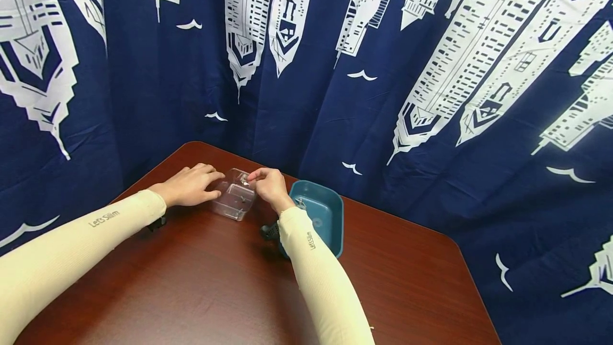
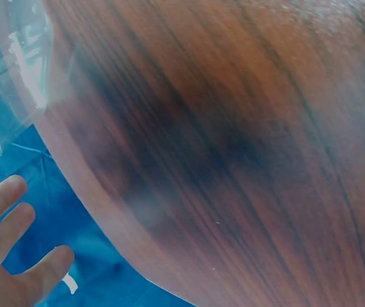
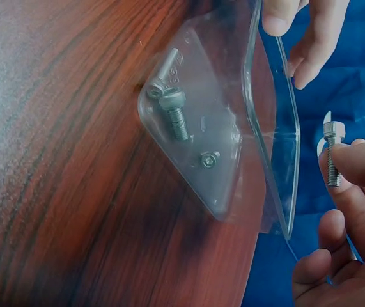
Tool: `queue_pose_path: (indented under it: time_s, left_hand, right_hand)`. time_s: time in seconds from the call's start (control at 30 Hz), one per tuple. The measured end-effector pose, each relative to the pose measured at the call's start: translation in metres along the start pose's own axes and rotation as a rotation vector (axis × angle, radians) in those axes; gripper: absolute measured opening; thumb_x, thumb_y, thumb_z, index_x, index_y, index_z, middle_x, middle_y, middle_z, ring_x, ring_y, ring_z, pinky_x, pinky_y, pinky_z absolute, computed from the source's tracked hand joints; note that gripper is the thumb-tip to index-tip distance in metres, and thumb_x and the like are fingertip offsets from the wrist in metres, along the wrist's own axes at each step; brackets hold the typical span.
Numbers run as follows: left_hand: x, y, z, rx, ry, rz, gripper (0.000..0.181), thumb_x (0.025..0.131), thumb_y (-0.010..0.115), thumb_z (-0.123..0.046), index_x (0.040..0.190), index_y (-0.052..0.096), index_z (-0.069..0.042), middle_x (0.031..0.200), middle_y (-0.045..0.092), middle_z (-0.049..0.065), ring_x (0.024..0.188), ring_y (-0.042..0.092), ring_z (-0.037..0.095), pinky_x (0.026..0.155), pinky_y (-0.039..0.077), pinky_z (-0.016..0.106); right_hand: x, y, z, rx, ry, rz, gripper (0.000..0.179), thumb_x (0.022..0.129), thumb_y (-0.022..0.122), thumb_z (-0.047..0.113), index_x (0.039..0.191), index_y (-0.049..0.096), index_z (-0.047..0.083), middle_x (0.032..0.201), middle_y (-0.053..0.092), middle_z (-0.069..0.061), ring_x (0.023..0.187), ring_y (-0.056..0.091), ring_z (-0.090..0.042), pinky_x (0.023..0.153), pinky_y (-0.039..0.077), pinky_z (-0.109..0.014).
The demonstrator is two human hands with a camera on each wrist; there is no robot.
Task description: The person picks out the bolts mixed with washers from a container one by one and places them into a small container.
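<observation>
My right hand [image 1: 271,186] pinches a silver socket-head bolt [image 3: 333,132] between thumb and finger, its head upward, beside the rim of a clear plastic container [image 1: 234,201]. Inside that container, in the right wrist view, lie a thick bolt [image 3: 177,116], a slimmer bolt [image 3: 164,71] and a small screw [image 3: 209,160] seen head-on. On the container's left side, my left hand [image 1: 189,185] is spread with nothing in its grasp, fingertips right at the rim. Its loosely spread fingers [image 2: 6,230] also show in the left wrist view.
A teal plastic bin [image 1: 330,222] stands just right of the container, partly behind my right wrist and sleeve. Both stand on a reddish-brown wooden table [image 1: 215,281]. A dark blue curtain [image 1: 306,111] with white building prints hangs behind the far edge.
</observation>
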State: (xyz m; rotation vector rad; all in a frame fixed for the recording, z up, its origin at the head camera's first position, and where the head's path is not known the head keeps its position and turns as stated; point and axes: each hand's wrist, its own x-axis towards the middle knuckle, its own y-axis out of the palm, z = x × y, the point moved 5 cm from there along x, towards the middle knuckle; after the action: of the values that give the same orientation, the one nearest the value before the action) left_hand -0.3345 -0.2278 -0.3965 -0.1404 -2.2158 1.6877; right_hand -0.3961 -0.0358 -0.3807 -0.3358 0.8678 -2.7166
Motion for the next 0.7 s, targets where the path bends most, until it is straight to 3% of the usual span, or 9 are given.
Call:
queue_pose_path:
  time_s: [0.7]
  left_hand:
    - [-0.0017, 0.0064, 0.0007, -0.019, -0.002, 0.0, 0.054, 0.095, 0.066, -0.035, 0.141, 0.058, -0.008, 0.129, 0.06, 0.018, 0.121, 0.052, 0.037, 0.093, 0.046, 0.062]
  right_hand:
    - [-0.0028, 0.0035, -0.0031, -0.003, -0.007, 0.008, 0.008, 0.078, 0.08, 0.006, 0.085, 0.077, 0.009, 0.079, 0.075, -0.001, 0.074, 0.059, -0.012, 0.065, 0.045, -0.022]
